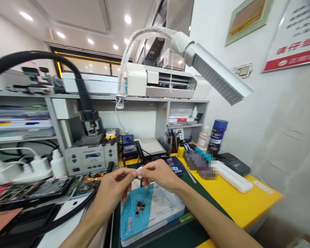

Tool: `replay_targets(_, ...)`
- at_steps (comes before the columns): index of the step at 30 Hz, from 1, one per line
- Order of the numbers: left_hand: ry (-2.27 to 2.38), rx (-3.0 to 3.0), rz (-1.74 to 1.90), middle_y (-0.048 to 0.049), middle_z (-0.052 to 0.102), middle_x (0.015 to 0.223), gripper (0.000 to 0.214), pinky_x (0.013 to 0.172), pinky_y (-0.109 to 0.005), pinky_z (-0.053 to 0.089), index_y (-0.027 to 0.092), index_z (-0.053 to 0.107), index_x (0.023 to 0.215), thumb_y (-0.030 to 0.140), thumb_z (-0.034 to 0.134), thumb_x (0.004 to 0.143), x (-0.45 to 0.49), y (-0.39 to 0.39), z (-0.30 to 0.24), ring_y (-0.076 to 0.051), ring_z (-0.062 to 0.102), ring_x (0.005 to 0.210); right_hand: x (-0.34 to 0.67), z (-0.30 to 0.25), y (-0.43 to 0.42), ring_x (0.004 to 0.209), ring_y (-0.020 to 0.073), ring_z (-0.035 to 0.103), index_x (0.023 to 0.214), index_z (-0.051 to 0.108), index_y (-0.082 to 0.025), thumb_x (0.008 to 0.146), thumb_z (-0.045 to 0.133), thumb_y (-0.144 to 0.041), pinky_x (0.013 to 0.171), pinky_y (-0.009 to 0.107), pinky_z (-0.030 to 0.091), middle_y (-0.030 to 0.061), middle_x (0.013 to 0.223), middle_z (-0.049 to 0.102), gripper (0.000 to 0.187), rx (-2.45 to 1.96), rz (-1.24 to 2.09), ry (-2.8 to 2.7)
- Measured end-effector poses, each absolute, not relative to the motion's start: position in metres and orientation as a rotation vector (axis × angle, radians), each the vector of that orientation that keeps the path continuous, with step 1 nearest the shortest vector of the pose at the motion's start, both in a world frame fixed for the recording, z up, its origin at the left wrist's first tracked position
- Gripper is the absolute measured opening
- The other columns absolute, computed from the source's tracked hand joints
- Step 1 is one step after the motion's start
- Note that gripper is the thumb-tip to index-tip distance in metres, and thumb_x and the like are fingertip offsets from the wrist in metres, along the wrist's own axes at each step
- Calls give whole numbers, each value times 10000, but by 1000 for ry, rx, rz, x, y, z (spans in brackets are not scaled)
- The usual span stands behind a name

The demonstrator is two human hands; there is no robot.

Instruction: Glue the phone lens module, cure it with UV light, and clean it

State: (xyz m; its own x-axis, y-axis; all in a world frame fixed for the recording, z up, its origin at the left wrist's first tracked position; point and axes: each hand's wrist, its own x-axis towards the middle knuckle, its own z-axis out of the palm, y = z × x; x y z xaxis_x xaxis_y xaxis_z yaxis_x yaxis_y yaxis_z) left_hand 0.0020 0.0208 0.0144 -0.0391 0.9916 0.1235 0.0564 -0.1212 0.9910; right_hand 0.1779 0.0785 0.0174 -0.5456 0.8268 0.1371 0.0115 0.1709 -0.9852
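My left hand (115, 183) and my right hand (160, 175) meet in the middle of the view, fingertips pinched together. Between them is a small white piece (139, 172), mostly covered by the fingers, so its kind cannot be made out. Beneath the hands, a blue and white package (134, 225) lies on the bench. On its blue part rest several small dark camera modules (140, 207), grouped close together. The package lies over a dark green mat (196, 237).
Left stand a hot-air rework station (85, 156) and opened phones and boards (41, 187). A black hose (64, 220) loops along the left front. A lamp (217, 74) hangs overhead. Right are a blue spray can (217, 136) and a long white case (234, 177).
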Motion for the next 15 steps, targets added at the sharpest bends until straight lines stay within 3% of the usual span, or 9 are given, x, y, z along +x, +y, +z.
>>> replay_targets(8, 1128, 1045, 1111, 36, 484, 543, 441, 359, -154, 287, 129, 716, 822, 510, 835, 636, -1, 29, 14, -58, 354, 449, 179, 17, 77, 563, 154, 658, 799, 756, -94, 621, 871, -522, 554, 287, 560, 33, 597, 677, 478, -704, 1552, -1658)
replay_targets(15, 1132, 1065, 1196, 41, 475, 560, 422, 369, -149, 310, 160, 706, 791, 513, 854, 611, 4, 24, 14, -72, 342, 497, 181, 17, 79, 580, 128, 633, 849, 773, -104, 565, 900, -514, 533, 259, 552, 32, 690, 692, 514, -616, 1653, -1595)
